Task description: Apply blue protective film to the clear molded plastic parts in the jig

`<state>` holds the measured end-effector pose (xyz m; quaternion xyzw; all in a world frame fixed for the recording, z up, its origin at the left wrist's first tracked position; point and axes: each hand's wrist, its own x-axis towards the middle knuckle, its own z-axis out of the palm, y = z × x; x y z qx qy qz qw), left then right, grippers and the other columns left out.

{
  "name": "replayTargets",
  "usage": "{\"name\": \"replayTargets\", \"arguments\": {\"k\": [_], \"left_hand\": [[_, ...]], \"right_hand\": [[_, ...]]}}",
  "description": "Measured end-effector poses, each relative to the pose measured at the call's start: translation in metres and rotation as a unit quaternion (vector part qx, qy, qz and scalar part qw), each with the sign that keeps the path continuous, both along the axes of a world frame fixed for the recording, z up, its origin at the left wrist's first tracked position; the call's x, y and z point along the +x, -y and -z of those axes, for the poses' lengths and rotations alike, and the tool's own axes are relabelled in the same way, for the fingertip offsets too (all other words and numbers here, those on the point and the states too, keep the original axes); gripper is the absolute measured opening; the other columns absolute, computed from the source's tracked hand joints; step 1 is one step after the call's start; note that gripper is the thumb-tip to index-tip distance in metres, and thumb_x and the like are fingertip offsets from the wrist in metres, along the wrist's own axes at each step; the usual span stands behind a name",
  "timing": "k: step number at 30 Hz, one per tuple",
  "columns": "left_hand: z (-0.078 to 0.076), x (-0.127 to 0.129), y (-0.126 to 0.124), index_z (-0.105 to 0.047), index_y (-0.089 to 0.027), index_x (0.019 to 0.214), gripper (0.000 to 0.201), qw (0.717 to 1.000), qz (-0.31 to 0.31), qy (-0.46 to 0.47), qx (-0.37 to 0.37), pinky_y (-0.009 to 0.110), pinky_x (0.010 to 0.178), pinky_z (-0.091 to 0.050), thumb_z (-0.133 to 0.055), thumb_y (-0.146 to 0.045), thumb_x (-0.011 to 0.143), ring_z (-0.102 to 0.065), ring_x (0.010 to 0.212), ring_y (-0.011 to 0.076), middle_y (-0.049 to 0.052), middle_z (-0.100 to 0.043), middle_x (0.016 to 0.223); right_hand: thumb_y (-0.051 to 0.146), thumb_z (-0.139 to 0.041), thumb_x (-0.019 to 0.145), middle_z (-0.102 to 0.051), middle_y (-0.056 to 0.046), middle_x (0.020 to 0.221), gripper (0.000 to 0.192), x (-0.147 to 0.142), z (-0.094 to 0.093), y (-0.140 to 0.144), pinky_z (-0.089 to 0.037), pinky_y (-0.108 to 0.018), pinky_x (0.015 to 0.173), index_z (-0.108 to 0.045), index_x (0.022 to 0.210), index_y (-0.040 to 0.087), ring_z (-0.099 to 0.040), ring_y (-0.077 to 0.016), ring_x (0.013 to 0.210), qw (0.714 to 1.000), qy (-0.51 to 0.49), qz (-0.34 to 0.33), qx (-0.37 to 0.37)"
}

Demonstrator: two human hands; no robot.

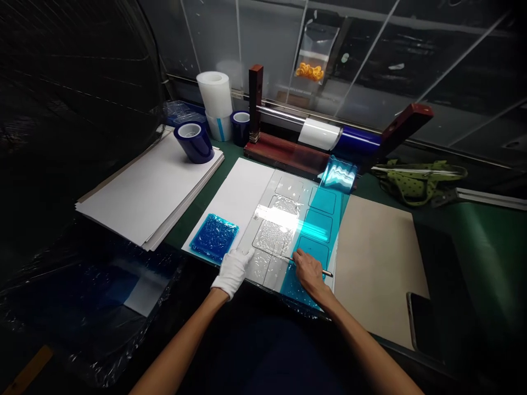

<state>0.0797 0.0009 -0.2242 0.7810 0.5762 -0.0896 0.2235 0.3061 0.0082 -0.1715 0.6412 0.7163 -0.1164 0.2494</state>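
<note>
We see two hands over a transparent plastic sheet marked with rounded rectangular outlines [275, 236], which lies flat beneath and ahead of our fingers on a dark green tabletop [203, 197]. Our left hand, in a white knitted glove [231, 271], touches the sheet's near-left part, presumably to steady it; we cannot tell whether those fingers pinch an edge or merely press. Our bare right hand [308, 270] has its fingers closed around a slim pen-like tool with a metallic rear end [327, 273], its thin front part pointing toward the gloved fingers, perhaps held low for fine control. A translucent turquoise film strip [317, 225] runs from under the right fingers away from us to a glossy deep-blue film roll [360, 144]; the roll sits on a metal rod across a dark red wooden stand [284, 151], an arrangement that likely lets film unwind straight over the sheet. Just beyond the left fingers, a square pile of shiny blue film [214, 237] rests on white paper [242, 192], probably placed there for easy reach. Farther left, a dark blue tape roll [197, 144] stands on stacked white sheets [140, 192], possibly as a weight. Right of the bare fingers lies a flat tan board [379, 258].
</note>
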Motion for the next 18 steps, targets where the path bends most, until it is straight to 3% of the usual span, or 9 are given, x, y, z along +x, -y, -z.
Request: {"name": "replayTargets", "arguments": {"k": [6, 9, 13, 18], "left_hand": [[-0.002, -0.001, -0.008, -0.055, -0.017, 0.117, 0.037, 0.999, -0.009, 0.012, 0.03, 0.029, 0.064, -0.039, -0.038, -0.006, 0.087, -0.051, 0.077, 0.0165, 0.006, -0.056, 0.091], [-0.005, 0.0, -0.006, -0.06, -0.015, 0.107, 0.028, 0.997, -0.033, 0.033, 0.06, 0.03, 0.063, -0.039, -0.037, -0.018, 0.092, -0.051, 0.074, 0.0175, 0.007, -0.055, 0.086], [-0.008, 0.001, 0.016, -0.059, -0.017, 0.107, 0.026, 0.987, -0.071, 0.095, 0.104, 0.032, 0.072, -0.042, -0.041, -0.026, 0.091, -0.053, 0.082, 0.0189, 0.008, -0.056, 0.093], [0.001, 0.004, 0.056, -0.054, -0.017, 0.109, 0.034, 0.975, -0.066, 0.168, 0.129, 0.033, 0.088, -0.041, -0.062, -0.028, 0.077, -0.052, 0.095, 0.0196, 0.007, -0.055, 0.1]], "right_hand": [[0.005, -0.027, 0.091, -0.055, -0.009, 0.093, 0.031, 0.008, -0.012, 0.004, -0.016, -0.029, 0.054, -0.057, 0.087, 0.014, -0.052, -0.0185, 0.077, 0.999, -0.003, 0.041, -0.007], [0.007, -0.028, 0.091, -0.057, -0.009, 0.094, 0.031, 0.011, -0.017, 0.012, -0.017, -0.029, 0.055, -0.059, 0.089, 0.014, -0.054, -0.0189, 0.078, 0.997, -0.024, 0.071, -0.004], [0.019, -0.037, 0.094, -0.06, -0.006, 0.097, 0.023, 0.018, -0.018, 0.039, -0.022, -0.028, 0.059, -0.058, 0.102, 0.019, -0.056, -0.0187, 0.085, 0.989, -0.084, 0.123, -0.003], [0.02, -0.048, 0.089, -0.063, -0.002, 0.092, 0.013, 0.019, -0.01, 0.074, -0.025, -0.028, 0.064, -0.06, 0.094, 0.018, -0.056, -0.0179, 0.086, 0.973, -0.15, 0.171, -0.036]]}}
